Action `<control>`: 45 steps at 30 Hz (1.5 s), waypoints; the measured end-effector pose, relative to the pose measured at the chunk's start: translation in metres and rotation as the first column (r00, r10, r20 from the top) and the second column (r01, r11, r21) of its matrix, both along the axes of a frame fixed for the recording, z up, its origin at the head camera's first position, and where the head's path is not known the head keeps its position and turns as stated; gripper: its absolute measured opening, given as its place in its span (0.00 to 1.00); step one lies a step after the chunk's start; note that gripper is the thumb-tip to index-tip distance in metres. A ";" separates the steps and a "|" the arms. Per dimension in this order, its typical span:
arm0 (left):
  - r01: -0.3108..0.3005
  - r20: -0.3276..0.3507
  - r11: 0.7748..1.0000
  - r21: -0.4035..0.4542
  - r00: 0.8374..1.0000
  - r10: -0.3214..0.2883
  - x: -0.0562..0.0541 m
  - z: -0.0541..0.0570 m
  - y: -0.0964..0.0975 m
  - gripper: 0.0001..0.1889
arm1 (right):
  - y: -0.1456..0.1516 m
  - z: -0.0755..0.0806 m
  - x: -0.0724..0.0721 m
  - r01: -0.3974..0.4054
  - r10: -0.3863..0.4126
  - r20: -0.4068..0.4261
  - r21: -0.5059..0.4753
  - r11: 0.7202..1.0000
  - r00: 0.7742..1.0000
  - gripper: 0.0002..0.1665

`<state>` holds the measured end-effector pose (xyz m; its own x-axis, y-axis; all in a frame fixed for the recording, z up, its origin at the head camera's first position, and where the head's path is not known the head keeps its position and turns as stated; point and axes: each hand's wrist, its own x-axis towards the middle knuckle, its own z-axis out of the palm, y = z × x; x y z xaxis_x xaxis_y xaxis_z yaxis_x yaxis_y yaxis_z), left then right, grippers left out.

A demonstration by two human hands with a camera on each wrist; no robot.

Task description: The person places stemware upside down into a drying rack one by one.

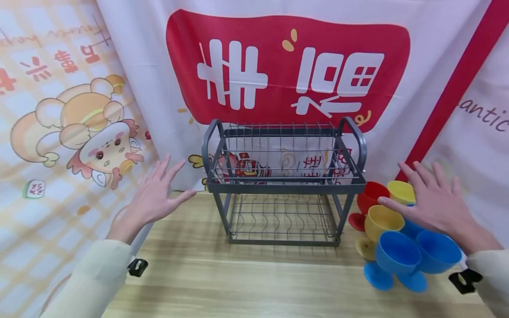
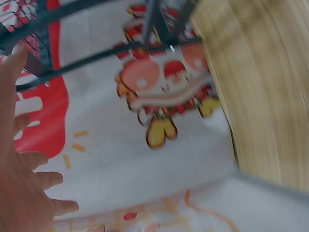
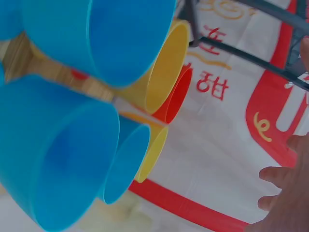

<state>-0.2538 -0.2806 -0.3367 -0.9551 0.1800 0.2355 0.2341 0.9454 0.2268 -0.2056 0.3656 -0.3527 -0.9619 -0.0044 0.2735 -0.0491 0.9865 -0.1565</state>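
Note:
A grey two-tier wire dish rack [image 1: 286,189] stands at the back of the wooden table. To its left my left hand [image 1: 157,194] hovers with fingers spread, holding nothing; the left wrist view shows the same hand [image 2: 24,179] beside the rack's frame. My right hand [image 1: 431,198], also spread and holding nothing, is above a group of plastic goblets at the rack's right. Among them are a red goblet [image 1: 371,198], a yellow goblet [image 1: 383,223] and blue goblets, with one blue goblet [image 1: 397,252] in front. Part of the group is hidden under the right hand.
A white cloth backdrop with a red printed panel [image 1: 278,70] hangs behind the rack. On the left hangs a checked cloth [image 1: 51,221] with cartoon prints. The pale wooden tabletop [image 1: 254,282] stretches in front of the rack.

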 end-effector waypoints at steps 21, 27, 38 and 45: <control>0.209 -0.171 0.463 0.862 0.978 -0.124 0.015 0.004 0.101 0.36 | -0.044 -0.049 0.081 0.189 -0.244 -0.023 -0.562 0.806 0.970 0.63; 0.240 -0.238 0.429 0.871 0.969 -0.060 0.014 0.001 0.111 0.38 | -0.055 -0.065 0.093 0.284 -0.342 0.038 -0.646 0.709 0.939 0.61; 0.515 -0.543 0.406 0.755 0.838 -0.051 0.040 0.025 0.134 0.37 | -0.062 -0.091 0.099 0.355 -0.381 0.119 -0.679 0.642 0.917 0.63; 0.625 -0.554 0.300 0.721 0.779 -0.293 0.055 0.021 0.170 0.38 | -0.065 -0.106 0.101 0.383 -0.453 0.099 -0.706 0.596 0.886 0.61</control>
